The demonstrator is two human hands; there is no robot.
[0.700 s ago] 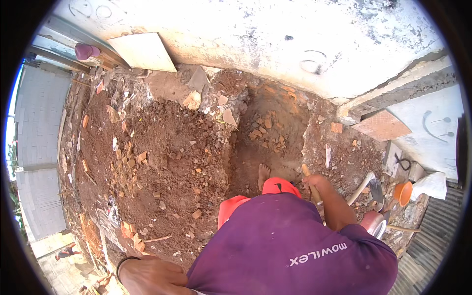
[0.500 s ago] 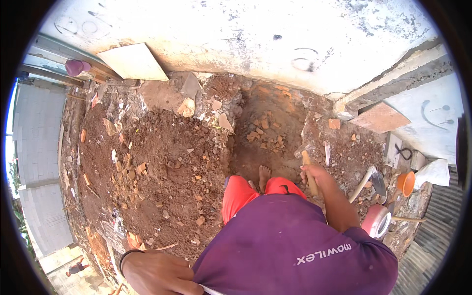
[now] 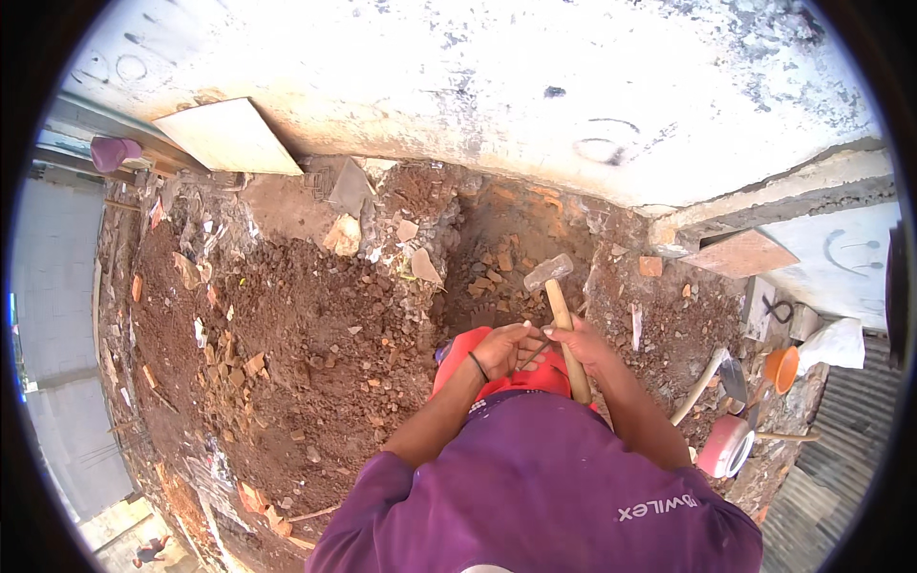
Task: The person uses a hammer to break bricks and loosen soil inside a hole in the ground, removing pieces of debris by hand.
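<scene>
My right hand [image 3: 585, 346] is closed round the pale wooden handle of a hammer [image 3: 547, 272], whose heavy grey head points up and away over the dug hollow [image 3: 521, 215]. My left hand [image 3: 506, 350], with a dark band at its wrist, is close beside it, palm partly turned up and fingers stretched apart toward the handle. A thin dark line, perhaps a rod, shows between the two hands; what it is I cannot make out. Below them are my red shorts [image 3: 468, 342]. Broken brick pieces [image 3: 487, 279] lie in the hollow past my hands.
Loose soil and rubble [image 3: 315, 334] spread to the left. A whitewashed wall [image 3: 382, 76] runs along the far side, with a pale board [image 3: 229, 137] leaning on it. At right are a trowel [image 3: 734, 380], an orange bowl [image 3: 781, 369], a pink container [image 3: 723, 446] and corrugated sheeting [image 3: 831, 449].
My left hand has gone from the shirt hem at the lower left to beside my right hand. The hammer has been raised, and its head now shows.
</scene>
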